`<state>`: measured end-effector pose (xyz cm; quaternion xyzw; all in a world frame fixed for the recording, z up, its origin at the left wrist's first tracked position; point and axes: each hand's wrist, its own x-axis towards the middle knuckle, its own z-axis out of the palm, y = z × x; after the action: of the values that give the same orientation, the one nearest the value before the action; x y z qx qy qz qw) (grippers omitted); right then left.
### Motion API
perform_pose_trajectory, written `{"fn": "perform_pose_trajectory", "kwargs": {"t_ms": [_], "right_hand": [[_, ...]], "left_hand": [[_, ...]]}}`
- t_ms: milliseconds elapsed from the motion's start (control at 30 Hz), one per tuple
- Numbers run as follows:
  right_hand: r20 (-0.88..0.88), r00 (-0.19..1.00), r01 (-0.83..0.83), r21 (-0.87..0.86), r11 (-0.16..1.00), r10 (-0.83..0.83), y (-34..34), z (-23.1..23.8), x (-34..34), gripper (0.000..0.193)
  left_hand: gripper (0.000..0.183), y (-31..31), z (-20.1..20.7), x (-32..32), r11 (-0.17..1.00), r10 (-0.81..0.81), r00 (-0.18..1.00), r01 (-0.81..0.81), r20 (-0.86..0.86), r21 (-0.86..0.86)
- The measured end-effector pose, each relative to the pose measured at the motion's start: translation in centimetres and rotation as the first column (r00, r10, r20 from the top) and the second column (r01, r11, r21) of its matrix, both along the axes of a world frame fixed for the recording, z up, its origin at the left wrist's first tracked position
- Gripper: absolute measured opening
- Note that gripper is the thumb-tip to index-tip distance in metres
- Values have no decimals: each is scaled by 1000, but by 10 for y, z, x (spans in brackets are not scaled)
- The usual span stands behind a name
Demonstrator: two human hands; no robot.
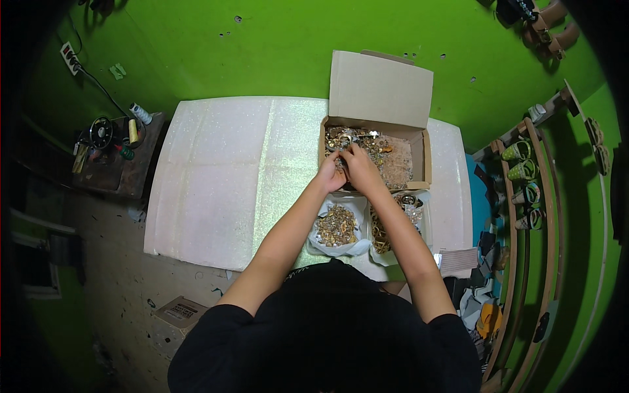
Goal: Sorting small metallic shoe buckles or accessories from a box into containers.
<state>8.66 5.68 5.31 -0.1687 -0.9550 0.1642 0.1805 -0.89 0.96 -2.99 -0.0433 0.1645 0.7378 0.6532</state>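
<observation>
Nearest the camera: black short-sleeved shirt on the wearer, both bare forearms reaching forward over the table. Left hand and right hand together, fingers bent and meeting over the left part of an open brown cardboard box; can't tell if either grips anything, fingertips too small and partly hidden. Box holds small shiny gold and silver-toned metal pieces, loose, heaped mostly left and centre, near and under the hands. Flat brown cardboard lid stands up at the far side.

In front of box, near side: white plastic-lined container of small gold-coloured bits; just right of it, a second white-lined container of larger gold-toned ring-like pieces, partly covered by right forearm. All on a table with shimmery white sheet covering. Right: wooden rack with green patterned sandals. Left: small dark wooden side table, white thread cone on it. Bright green wall behind.
</observation>
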Motion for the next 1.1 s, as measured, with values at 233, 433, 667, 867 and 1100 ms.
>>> {"fn": "perform_pose_trajectory", "kwargs": {"t_ms": [233,433,667,867,1100], "right_hand": [[15,999,-36,78,996,35,2,-8,-5,20],[-28,996,-77,102,992,81,4,-17,-9,17],[-34,996,-78,61,995,80,5,-18,-8,19],[-226,972,-97,-133,986,65,12,-11,-6,20],[-132,961,66,-746,662,-244,26,-15,1,18]], "left_hand": [[42,-1,10,3,999,-37,998,38,-45,12],[46,-1,16,4,994,-28,997,36,-74,103],[45,1,8,3,996,-22,997,28,-70,87],[36,2,-7,-2,998,48,999,-49,-10,-28],[39,1,7,3,999,26,1000,-26,-6,-29]]}}
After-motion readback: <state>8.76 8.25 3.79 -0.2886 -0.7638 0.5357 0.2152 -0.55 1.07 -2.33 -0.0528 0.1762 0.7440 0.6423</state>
